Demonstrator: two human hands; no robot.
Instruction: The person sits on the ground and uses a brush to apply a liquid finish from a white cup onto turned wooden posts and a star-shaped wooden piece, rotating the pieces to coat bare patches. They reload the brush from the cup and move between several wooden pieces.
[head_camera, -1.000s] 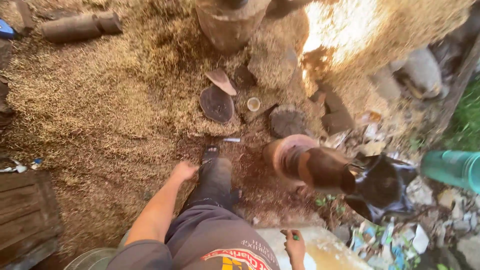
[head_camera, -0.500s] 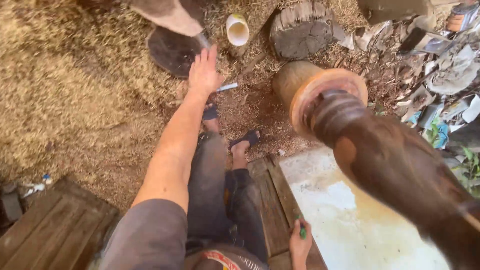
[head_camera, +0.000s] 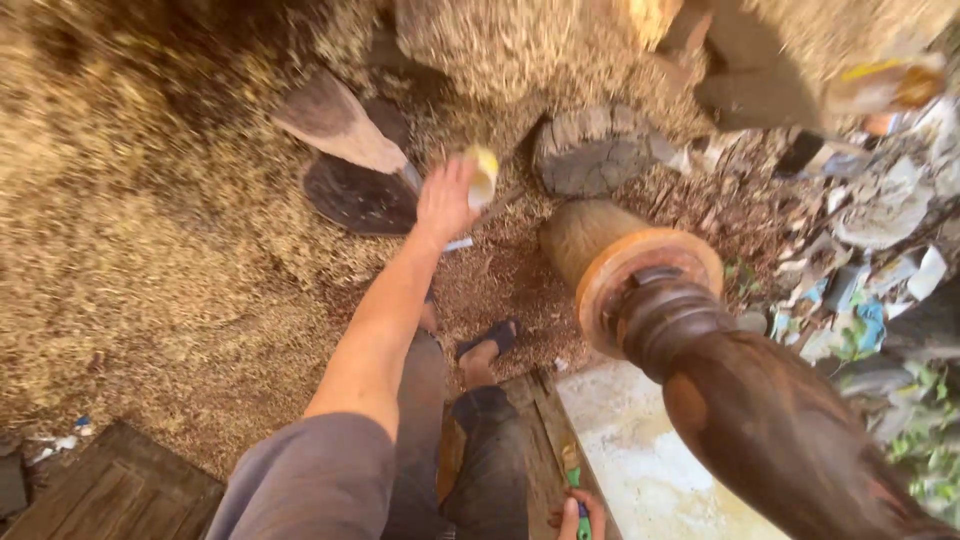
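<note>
The left hand (head_camera: 445, 203) closes on a small yellow-white cup (head_camera: 483, 176) above the sawdust floor (head_camera: 150, 260), barely lifted, while the right hand (head_camera: 578, 517) grips a green-handled tool (head_camera: 574, 487) beside the turned wooden post (head_camera: 760, 420)

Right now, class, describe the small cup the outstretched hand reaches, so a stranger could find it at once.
Start at the big dark turned wooden post at lower right, then go up-left across the sawdust-covered ground. Beside a round grey log slice, the left hand meets a small pale cup. It is the only light, yellowish-white item among dark wood pieces.
</note>
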